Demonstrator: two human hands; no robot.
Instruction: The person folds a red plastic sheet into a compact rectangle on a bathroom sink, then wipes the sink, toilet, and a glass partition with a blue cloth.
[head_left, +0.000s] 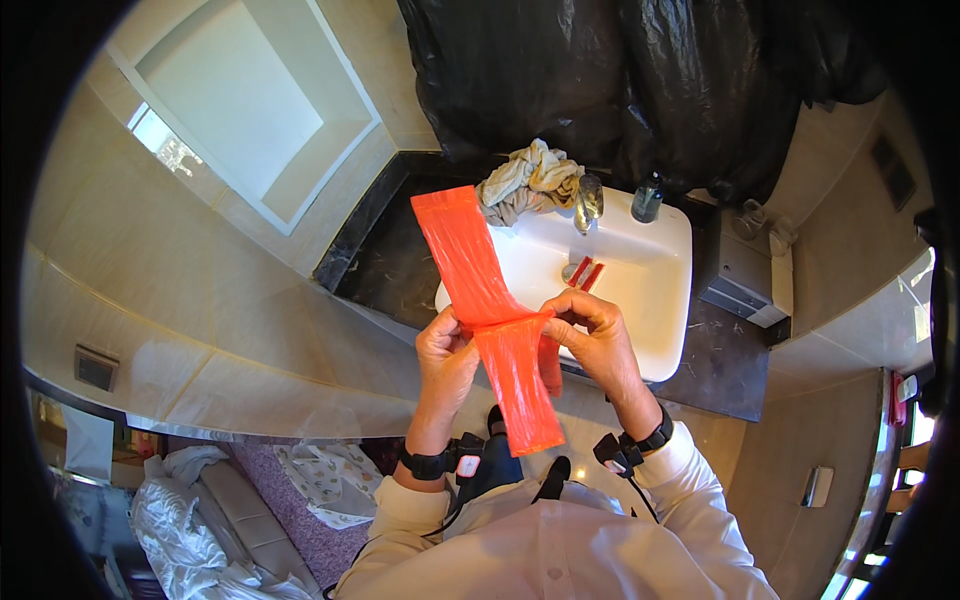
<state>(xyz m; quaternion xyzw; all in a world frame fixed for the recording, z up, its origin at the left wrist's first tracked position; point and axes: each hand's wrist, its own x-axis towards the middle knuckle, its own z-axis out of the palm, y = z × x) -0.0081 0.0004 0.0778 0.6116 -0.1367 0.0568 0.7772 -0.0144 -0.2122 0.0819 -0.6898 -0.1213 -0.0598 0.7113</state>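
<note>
An orange-red plastic bag (465, 259), folded into a long strip, is stretched between my two hands. My left hand (448, 349) pinches its left edge near the middle. On the opposite edge, my right hand (596, 334) grips a gathered fold between thumb and fingers. One end of the strip points up and left; the other hangs down toward my body. Behind the bag is a white washbasin (652, 300), partly covered by it. A small red-and-white item (583, 274) lies in the basin by the drain.
A crumpled cloth (532, 180) sits at the basin's back left, beside the metal faucet (589, 201). A dark bottle (646, 199) stands on the rim. Grey drawers (739, 266) stand on the dark stone counter (712, 367). Black plastic sheeting (600, 82) hangs behind.
</note>
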